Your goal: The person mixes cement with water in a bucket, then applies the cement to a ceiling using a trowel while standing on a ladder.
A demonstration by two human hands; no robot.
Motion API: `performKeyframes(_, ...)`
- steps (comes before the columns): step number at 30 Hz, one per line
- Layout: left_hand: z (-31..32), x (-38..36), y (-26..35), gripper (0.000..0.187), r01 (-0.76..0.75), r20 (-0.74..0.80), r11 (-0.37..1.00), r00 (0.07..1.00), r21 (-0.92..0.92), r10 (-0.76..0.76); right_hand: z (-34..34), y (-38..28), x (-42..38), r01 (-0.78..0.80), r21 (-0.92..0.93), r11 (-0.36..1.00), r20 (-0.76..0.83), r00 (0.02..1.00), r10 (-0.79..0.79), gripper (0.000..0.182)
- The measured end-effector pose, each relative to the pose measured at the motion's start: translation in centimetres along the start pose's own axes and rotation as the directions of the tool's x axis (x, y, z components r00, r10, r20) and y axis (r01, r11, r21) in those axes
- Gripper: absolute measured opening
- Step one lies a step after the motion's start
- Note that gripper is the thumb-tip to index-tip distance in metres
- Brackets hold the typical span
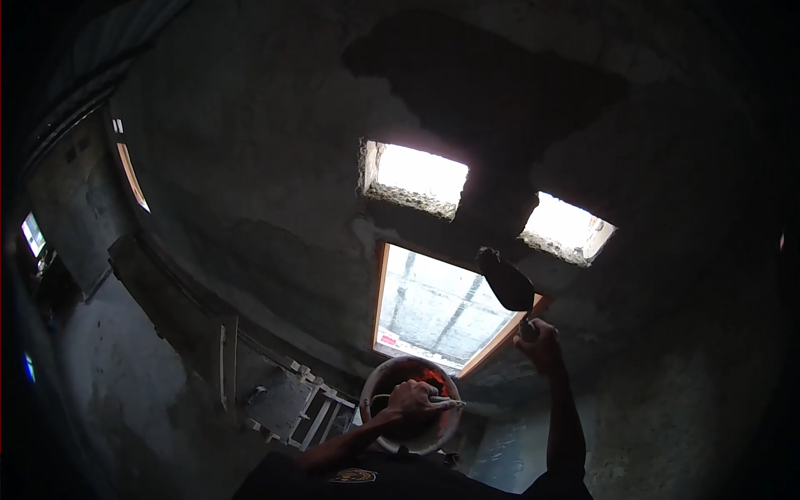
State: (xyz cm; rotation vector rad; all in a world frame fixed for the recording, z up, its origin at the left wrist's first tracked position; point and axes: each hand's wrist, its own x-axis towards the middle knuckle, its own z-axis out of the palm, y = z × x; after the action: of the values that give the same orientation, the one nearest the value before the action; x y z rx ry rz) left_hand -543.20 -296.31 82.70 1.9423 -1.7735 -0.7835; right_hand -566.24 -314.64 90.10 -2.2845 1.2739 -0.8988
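Your right hand [542, 343] is raised w/ fingers clamped on the handle of a dark pointed metal trowel [506, 281], blade tilted up-left against the rough grey plastered wall [250, 167], between the wood-framed window [437, 308] and the right-hand bright square opening [567, 229]. Your left hand [412, 397] is closed on a thin pale tool [446, 404] across the round pale-rimmed mortar pan [371, 387]. Pan contents mostly in shadow, reddish patch only; trowel handle hidden in the fist; lower pan rim cut off by your forearm.
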Motion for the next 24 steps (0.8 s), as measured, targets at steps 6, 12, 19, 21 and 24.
performKeyframes(6,-2.2,-1.1,-1.0,0.058,0.005,-0.207,0.996,0.978,-0.091,-0.024,-3.4,-3.0,9.7,0.275,-0.134,0.952,-0.022,0.96,-0.281,0.025)
performKeyframes(12,-4.0,-2.3,-0.8,0.056,0.146,-0.242,0.965,0.95,-0.219,-0.199,-8.8,-10.8,21.5,0.119,-0.097,0.988,0.139,0.985,-0.104,0.033)
performKeyframes(19,-3.3,-1.9,-3.4,0.056,0.239,-0.251,0.946,0.923,-0.218,-0.291,-13.2,-18.5,33.8,0.339,0.149,0.929,-0.043,0.941,-0.337,0.046)
performKeyframes(21,-4.3,-2.3,-2.8,0.054,0.286,-0.223,0.934,0.917,-0.214,-0.332,-14.3,-20.2,36.5,0.393,-0.059,0.917,-0.046,0.917,-0.396,0.039)
performKeyframes(24,-4.0,-2.4,-3.4,0.054,0.335,-0.202,0.911,0.901,-0.242,-0.385,-14.7,-21.5,38.8,0.582,-0.144,0.8,-0.122,0.792,-0.598,0.034)
